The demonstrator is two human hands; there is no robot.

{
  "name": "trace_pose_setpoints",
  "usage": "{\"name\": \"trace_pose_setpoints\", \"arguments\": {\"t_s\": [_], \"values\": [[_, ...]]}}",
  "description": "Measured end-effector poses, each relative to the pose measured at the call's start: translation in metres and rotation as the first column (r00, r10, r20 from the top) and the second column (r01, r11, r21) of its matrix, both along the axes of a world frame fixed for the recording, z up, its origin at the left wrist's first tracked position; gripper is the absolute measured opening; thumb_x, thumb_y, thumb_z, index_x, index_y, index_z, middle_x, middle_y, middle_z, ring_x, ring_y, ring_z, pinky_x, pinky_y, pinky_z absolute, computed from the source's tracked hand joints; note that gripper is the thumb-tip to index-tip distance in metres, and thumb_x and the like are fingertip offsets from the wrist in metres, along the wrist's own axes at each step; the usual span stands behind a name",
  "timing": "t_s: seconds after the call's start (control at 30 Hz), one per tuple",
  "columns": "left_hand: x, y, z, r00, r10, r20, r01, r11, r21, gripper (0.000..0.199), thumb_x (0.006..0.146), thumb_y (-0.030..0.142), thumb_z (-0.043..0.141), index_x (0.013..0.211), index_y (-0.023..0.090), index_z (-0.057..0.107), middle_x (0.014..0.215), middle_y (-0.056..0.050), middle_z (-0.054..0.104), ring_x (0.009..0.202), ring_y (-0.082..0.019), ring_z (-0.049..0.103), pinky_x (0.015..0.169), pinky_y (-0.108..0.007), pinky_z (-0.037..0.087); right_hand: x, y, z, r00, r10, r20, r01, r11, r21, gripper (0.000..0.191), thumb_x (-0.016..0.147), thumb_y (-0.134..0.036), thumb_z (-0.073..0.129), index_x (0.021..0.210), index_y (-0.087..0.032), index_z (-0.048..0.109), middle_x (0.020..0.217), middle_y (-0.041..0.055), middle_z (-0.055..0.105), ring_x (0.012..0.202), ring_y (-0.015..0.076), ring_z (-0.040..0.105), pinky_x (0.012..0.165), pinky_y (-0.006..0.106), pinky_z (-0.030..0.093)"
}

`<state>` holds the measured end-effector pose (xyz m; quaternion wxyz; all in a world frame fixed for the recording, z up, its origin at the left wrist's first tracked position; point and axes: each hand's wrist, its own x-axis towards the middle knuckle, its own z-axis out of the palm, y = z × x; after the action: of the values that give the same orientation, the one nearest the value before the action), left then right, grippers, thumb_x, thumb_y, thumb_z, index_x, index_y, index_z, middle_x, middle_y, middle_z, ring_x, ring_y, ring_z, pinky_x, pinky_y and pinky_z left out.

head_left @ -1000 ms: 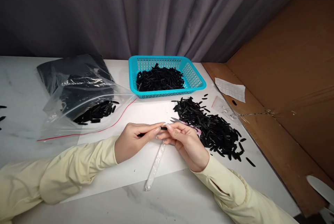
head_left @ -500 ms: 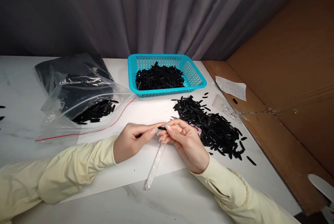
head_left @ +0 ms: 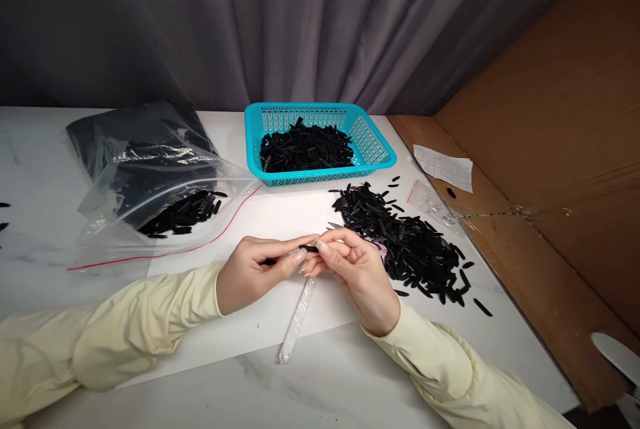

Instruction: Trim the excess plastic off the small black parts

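Left hand and right hand together, fingertips pinched on one black strip.
A light grip near each end should suit it best. It is above the table, well in from the far edge, its long axis running left to right, one end pointing toward each hand.

A dark grey curtain hangs in folds behind the white tabletop, which has faint grey marbling. To the right stands a brown panel; near its foot lies a creased paper slip (its faint lines are too small to read). Near the slip rests a small clear bag with a reddish strip.
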<state>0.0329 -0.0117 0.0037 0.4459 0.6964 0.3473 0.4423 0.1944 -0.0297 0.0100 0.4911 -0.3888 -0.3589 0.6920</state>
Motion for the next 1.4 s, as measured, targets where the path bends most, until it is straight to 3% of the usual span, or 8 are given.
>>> {"name": "trace_pose_setpoints", "arguments": {"t_s": [0.2, 0.7, 0.8, 0.9, 1.07, 1.2, 1.3, 1.4], "values": [[0.000, 0.000, 0.002, 1.000, 0.005, -0.006, -0.005, 1.000, -0.023, 0.025, 0.080, 0.010, 0.055, 0.101, 0.006, 0.067, 0.089, -0.007, 0.072, 0.069, -0.013, 0.069, 0.063, -0.014, 0.055, 0.000, 0.000, 0.000, 1.000, 0.006, 0.010, -0.006, 1.000, 0.003, 0.017, 0.076, -0.029, 0.066, 0.080, -0.017, 0.056, 0.061, -0.0002, 0.067, 0.058, 0.0139, 0.066, 0.064, 0.029, 0.054], [0.000, -0.002, 0.001, 1.000, 0.000, -0.024, 0.001, 0.999, 0.043, 0.030, 0.080, 0.011, 0.052, 0.106, 0.007, 0.066, 0.067, -0.003, 0.071, 0.038, -0.005, 0.043, 0.033, -0.018, 0.033, 0.000, -0.001, 0.001, 0.999, -0.021, 0.038, 0.019, 0.999, 0.038, 0.017, 0.076, -0.030, 0.066, 0.081, -0.017, 0.056, 0.063, -0.0007, 0.067, 0.061, 0.0140, 0.066, 0.066, 0.029, 0.054], [0.000, -0.002, 0.001, 1.000, -0.008, -0.012, 0.008, 0.999, -0.050, 0.030, 0.079, 0.014, 0.053, 0.105, 0.009, 0.067, 0.059, -0.001, 0.067, 0.039, -0.006, 0.039, 0.035, -0.019, 0.030, 0.000, -0.003, 0.002, 0.997, -0.027, 0.077, 0.022, 0.998, 0.066, 0.015, 0.077, -0.029, 0.065, 0.082, -0.017, 0.056, 0.063, -0.0004, 0.068, 0.059, 0.0135, 0.066, 0.066, 0.029, 0.055], [-0.003, 0.002, 0.001, 0.995, -0.041, 0.089, 0.068, 0.946, -0.318, 0.036, 0.082, 0.023, 0.050, 0.112, 0.008, 0.063, 0.048, 0.002, 0.053, 0.039, -0.006, 0.034, 0.036, -0.019, 0.027, 0.004, 0.003, 0.010, 0.978, -0.097, 0.183, 0.070, 0.987, 0.148, 0.011, 0.079, -0.026, 0.063, 0.083, -0.017, 0.057, 0.064, 0.0009, 0.069, 0.061, 0.0139, 0.066, 0.066, 0.030, 0.056], [-0.007, 0.015, 0.004, 0.929, -0.019, 0.370, 0.263, 0.737, -0.622, 0.052, 0.083, 0.035, 0.035, 0.126, 0.006, 0.048, 0.061, -0.003, 0.057, 0.034, -0.007, 0.037, 0.031, -0.020, 0.015, 0.015, 0.064, 0.038, 0.861, -0.366, 0.354, 0.153, 0.850, 0.504, 0.007, 0.079, -0.024, 0.061, 0.082, -0.020, 0.057, 0.070, 0.0006, 0.068, 0.065, 0.0146, 0.066, 0.070, 0.032, 0.055], [-0.008, 0.019, 0.005, 0.919, -0.078, 0.387, 0.336, 0.667, -0.665, 0.058, 0.085, 0.043, 0.028, 0.130, 0.009, 0.040, 0.073, -0.011, 0.065, 0.029, -0.009, 0.045, 0.030, -0.020, 0.008, 0.019, 0.104, 0.055, 0.725, -0.357, 0.589, -0.161, 0.744, 0.648, 0.015, 0.076, -0.016, 0.063, 0.090, -0.020, 0.058, 0.099, 0.0043, 0.067, 0.097, 0.0195, 0.062, 0.086, 0.037, 0.049], [-0.008, 0.019, 0.004, 0.913, -0.097, 0.396, 0.362, 0.641, -0.677, 0.057, 0.085, 0.047, 0.027, 0.129, 0.013, 0.040, 0.080, -0.013, 0.067, 0.029, -0.009, 0.048, 0.029, -0.019, 0.006, 0.013, 0.088, 0.056, 0.558, -0.387, 0.735, -0.418, 0.634, 0.651, 0.013, 0.080, -0.014, 0.059, 0.092, -0.019, 0.062, 0.103, 0.0073, 0.065, 0.100, 0.0218, 0.058, 0.090, 0.041, 0.044], [-0.008, 0.018, 0.000, 0.898, -0.088, 0.431, 0.386, 0.628, -0.676, 0.051, 0.085, 0.046, 0.028, 0.122, 0.015, 0.046, 0.082, -0.011, 0.068, 0.028, -0.009, 0.048, 0.029, -0.019, 0.008, 0.000, 0.050, 0.045, 0.532, -0.275, 0.801, -0.632, 0.500, 0.591, 0.013, 0.081, -0.015, 0.058, 0.092, -0.019, 0.063, 0.090, 0.0068, 0.066, 0.091, 0.0217, 0.056, 0.083, 0.039, 0.046]]}}
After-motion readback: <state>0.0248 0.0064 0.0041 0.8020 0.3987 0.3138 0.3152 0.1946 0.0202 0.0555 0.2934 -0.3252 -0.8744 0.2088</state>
